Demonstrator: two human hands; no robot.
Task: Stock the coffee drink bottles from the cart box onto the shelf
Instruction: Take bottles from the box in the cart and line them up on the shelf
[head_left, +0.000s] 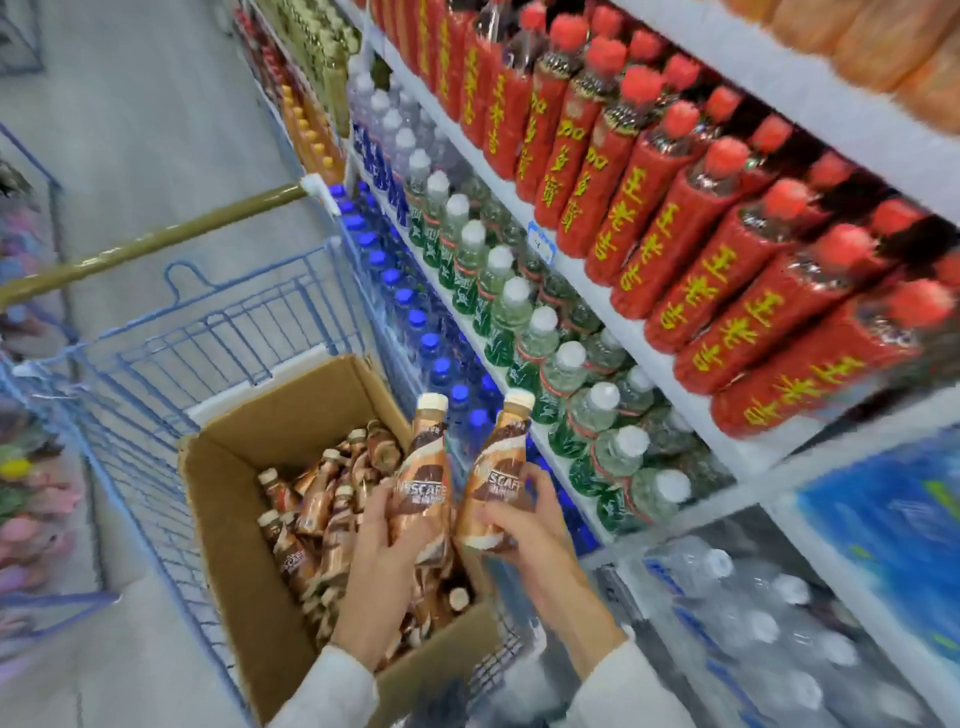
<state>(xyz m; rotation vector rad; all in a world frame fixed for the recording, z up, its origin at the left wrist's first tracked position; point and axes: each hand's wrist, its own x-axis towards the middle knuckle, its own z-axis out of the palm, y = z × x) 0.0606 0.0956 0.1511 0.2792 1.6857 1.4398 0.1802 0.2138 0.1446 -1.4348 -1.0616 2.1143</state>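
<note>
An open cardboard box (234, 519) sits in a blue wire cart (171, 374) and holds several brown coffee drink bottles (311, 514) lying loose. My left hand (384, 551) grips one brown coffee bottle (423, 467) with a cream cap, upright above the box. My right hand (524, 525) grips a second coffee bottle (498, 467) just to its right, tilted slightly toward the shelf (618, 322). Both bottles are lifted clear of the box, near its right wall.
The white shelf unit on the right carries red-labelled bottles (675, 218) on top, green-labelled clear bottles (550, 353) below, and blue-capped bottles (415, 322) lower still. Wrapped water packs (753, 613) stand at floor level. The cart's olive handle (156, 239) crosses the grey aisle floor.
</note>
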